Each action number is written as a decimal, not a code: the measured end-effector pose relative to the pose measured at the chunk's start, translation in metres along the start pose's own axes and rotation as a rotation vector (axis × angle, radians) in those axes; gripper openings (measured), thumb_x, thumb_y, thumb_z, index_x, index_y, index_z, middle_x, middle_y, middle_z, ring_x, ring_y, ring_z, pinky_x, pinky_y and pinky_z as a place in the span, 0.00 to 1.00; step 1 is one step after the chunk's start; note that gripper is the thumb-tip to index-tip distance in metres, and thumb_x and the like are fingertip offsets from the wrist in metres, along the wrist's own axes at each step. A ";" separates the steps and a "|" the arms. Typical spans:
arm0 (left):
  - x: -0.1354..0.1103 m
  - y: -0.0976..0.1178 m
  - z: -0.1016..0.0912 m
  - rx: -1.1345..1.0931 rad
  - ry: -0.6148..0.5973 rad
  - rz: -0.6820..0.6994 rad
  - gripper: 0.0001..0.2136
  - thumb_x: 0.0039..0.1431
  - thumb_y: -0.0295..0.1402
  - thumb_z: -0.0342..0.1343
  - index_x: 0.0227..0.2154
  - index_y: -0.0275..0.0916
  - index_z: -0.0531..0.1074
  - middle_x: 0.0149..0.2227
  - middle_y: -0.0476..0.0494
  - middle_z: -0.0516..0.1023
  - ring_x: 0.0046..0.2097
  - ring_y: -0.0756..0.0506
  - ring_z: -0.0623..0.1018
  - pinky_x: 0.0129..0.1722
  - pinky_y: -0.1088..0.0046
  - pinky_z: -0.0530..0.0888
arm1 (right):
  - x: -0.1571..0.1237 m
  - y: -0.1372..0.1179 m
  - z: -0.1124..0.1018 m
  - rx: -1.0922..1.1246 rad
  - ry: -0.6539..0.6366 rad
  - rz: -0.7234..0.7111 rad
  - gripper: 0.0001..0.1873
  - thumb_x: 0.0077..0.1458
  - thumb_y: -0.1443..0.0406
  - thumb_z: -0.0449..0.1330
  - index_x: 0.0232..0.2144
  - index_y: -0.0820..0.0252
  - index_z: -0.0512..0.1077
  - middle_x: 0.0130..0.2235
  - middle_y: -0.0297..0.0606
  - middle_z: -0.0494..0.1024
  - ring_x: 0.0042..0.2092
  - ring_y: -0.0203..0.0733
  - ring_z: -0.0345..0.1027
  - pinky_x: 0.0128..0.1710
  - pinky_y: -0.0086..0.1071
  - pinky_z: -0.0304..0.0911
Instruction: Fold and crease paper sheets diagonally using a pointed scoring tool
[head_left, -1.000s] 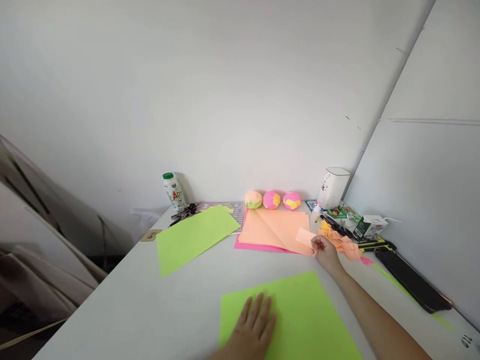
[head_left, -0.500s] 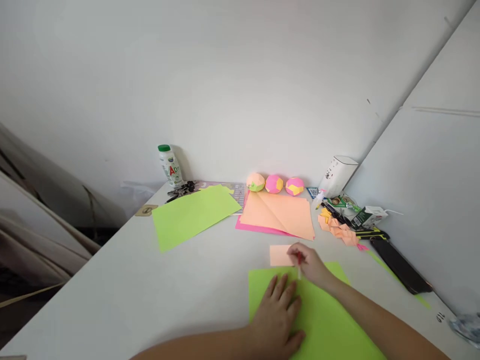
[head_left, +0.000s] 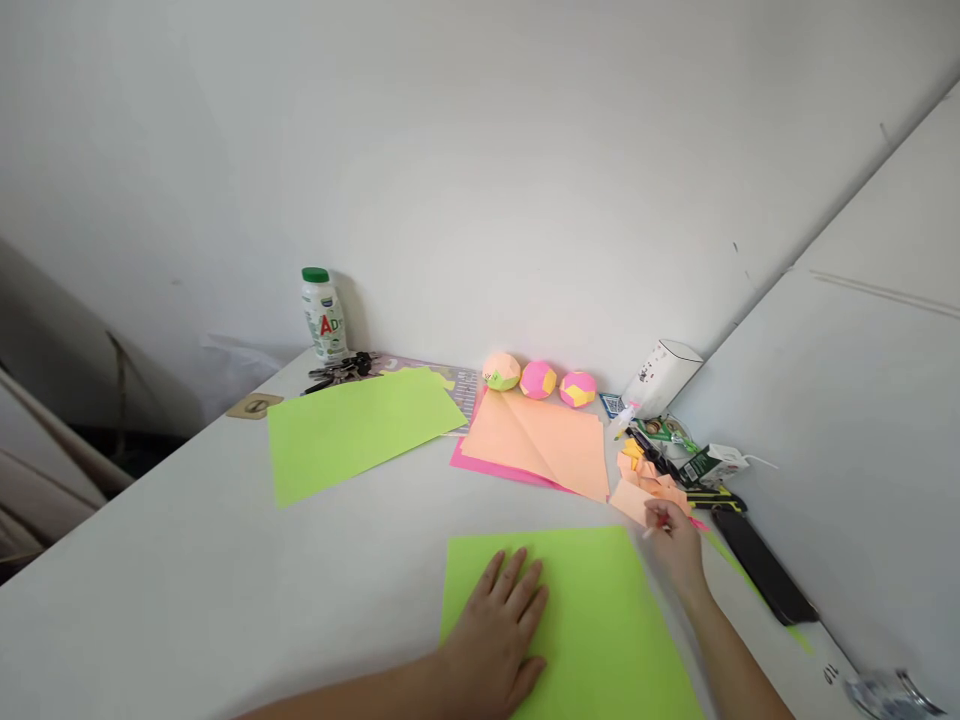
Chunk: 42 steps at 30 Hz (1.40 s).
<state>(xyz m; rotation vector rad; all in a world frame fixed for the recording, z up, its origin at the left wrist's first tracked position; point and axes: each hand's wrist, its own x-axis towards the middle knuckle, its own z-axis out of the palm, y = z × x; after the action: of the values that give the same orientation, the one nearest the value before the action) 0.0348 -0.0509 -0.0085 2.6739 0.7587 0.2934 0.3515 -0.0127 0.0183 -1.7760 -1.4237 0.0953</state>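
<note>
My left hand (head_left: 495, 630) lies flat with fingers spread on a large bright green sheet of paper (head_left: 600, 610) at the front of the table. To the right of that sheet, my right hand (head_left: 675, 545) is closed, pinching a small peach paper piece (head_left: 630, 498). A slim red-and-white pen-like tool (head_left: 652, 530) is also in its fingers; its exact kind is too small to tell. The right hand is beside a heap of peach paper scraps (head_left: 664, 486). Larger peach sheets (head_left: 540, 438) lie over a pink sheet (head_left: 480, 462) behind the green one.
Another green sheet (head_left: 352, 430) lies back left, near a white bottle (head_left: 324, 315) and some black-handled tools (head_left: 345, 368). Three paper balls (head_left: 538, 379) line the wall. A white paper holder (head_left: 666, 378), a small box (head_left: 716, 464) and a black case (head_left: 761, 565) stand or lie at right.
My right hand has moved right, off the green sheet, carrying the small peach piece from behind that sheet to the scraps. My left hand stays flat on the sheet. The view has shifted.
</note>
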 end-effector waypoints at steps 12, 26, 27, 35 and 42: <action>0.000 -0.009 0.015 0.046 -0.011 0.024 0.31 0.62 0.44 0.47 0.65 0.41 0.46 0.67 0.39 0.42 0.66 0.31 0.43 0.62 0.43 0.46 | -0.078 -0.046 -0.016 -0.036 -0.185 -0.376 0.12 0.60 0.64 0.47 0.36 0.54 0.71 0.34 0.41 0.79 0.35 0.45 0.73 0.37 0.35 0.69; -0.082 -0.038 -0.025 0.098 -0.184 0.140 0.42 0.55 0.41 0.58 0.65 0.46 0.38 0.66 0.39 0.45 0.66 0.35 0.49 0.62 0.54 0.54 | -0.175 -0.057 0.025 -0.191 -0.323 -1.041 0.11 0.55 0.65 0.58 0.42 0.53 0.71 0.49 0.39 0.77 0.49 0.49 0.72 0.47 0.41 0.71; -0.095 -0.046 -0.014 0.138 -0.133 0.176 0.40 0.57 0.39 0.57 0.65 0.48 0.37 0.65 0.39 0.48 0.65 0.36 0.51 0.62 0.56 0.56 | -0.173 -0.058 0.025 -0.152 -0.330 -1.022 0.12 0.55 0.66 0.58 0.43 0.53 0.71 0.48 0.39 0.77 0.49 0.49 0.72 0.48 0.41 0.70; -0.136 -0.040 0.000 0.166 0.073 0.051 0.31 0.60 0.42 0.53 0.63 0.49 0.48 0.63 0.41 0.58 0.65 0.38 0.55 0.62 0.58 0.55 | -0.141 -0.087 0.004 -0.093 -0.633 -0.965 0.12 0.54 0.58 0.60 0.34 0.61 0.72 0.46 0.50 0.78 0.54 0.57 0.67 0.53 0.48 0.64; -0.088 -0.026 -0.062 -0.207 0.073 -0.096 0.09 0.65 0.32 0.42 0.38 0.41 0.68 0.40 0.43 0.75 0.43 0.46 0.73 0.44 0.70 0.70 | -0.144 -0.108 -0.012 0.106 -0.757 -0.409 0.12 0.53 0.65 0.59 0.41 0.61 0.70 0.40 0.45 0.77 0.44 0.46 0.72 0.45 0.36 0.68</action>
<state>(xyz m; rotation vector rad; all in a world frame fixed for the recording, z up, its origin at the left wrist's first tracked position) -0.0686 -0.0612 0.0295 2.4369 0.8275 0.4229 0.2241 -0.1392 0.0342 -1.3719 -2.2368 0.6660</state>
